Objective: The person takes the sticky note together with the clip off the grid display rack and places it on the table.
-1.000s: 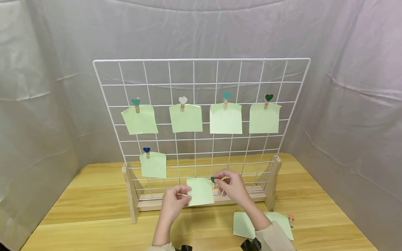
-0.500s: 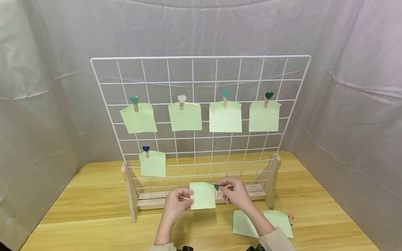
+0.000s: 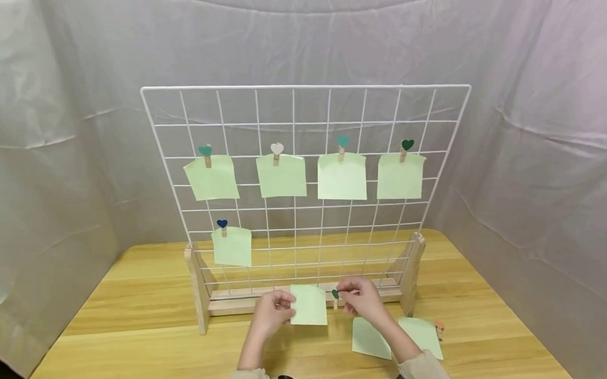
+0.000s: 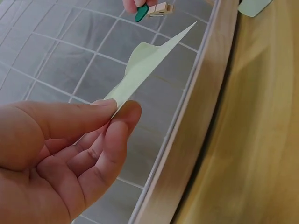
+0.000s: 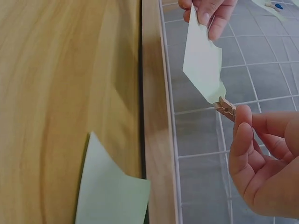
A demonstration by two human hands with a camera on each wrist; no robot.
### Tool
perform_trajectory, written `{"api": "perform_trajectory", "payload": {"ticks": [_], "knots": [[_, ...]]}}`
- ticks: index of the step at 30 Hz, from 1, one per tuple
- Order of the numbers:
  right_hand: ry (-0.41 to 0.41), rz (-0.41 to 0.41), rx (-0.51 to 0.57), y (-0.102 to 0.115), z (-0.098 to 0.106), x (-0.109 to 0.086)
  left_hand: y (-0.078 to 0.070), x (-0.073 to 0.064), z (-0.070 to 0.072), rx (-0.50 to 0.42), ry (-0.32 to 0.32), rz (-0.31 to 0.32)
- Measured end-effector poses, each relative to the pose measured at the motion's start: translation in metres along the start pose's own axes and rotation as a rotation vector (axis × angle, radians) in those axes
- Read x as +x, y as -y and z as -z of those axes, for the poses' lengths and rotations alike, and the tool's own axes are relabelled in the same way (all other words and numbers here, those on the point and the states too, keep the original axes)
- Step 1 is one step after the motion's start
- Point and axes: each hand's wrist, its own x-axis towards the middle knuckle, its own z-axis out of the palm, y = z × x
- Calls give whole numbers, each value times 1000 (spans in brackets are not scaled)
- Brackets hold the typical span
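Observation:
My left hand (image 3: 271, 314) pinches a pale green paper note (image 3: 308, 305) by its left edge, between thumb and fingers. In the left wrist view the note (image 4: 149, 60) is seen nearly edge-on, with one corner curled. My right hand (image 3: 366, 301) pinches a small wooden clothespin (image 3: 336, 303) with a dark green heart, its jaws pointing down. The clothespin is just right of the note, a narrow gap between them in the head view. In the right wrist view the clothespin (image 5: 226, 108) overlaps the note's corner. Both hands are in front of the white wire grid (image 3: 294, 208).
Across the grid's upper part hang several green notes (image 3: 341, 180) on heart clothespins; one lower note (image 3: 232, 249) hangs from a blue-heart clothespin (image 3: 223, 224). Loose notes (image 3: 371, 339) and an orange-topped clothespin (image 3: 439, 328) lie on the wooden table (image 3: 113, 341). Wooden feet (image 3: 199, 291) support the grid.
Both hands have come down and slightly right, away from the grid, with the note and clothespin. The clothespin was at the note's upper right corner and is now a little apart from it.

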Motion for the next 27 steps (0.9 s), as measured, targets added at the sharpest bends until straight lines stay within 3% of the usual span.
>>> {"api": "perform_trajectory", "payload": {"ticks": [9,17,27], "knots": [[50,-44,-22,-8,3,-4,8,-3,-7,17,57,49],[148,-98,-72,-17,8,-7,11,-4,-15,15,85,76],[174,-153,-102,-26,12,-9,15,-4,-26,23,107,108]]}}
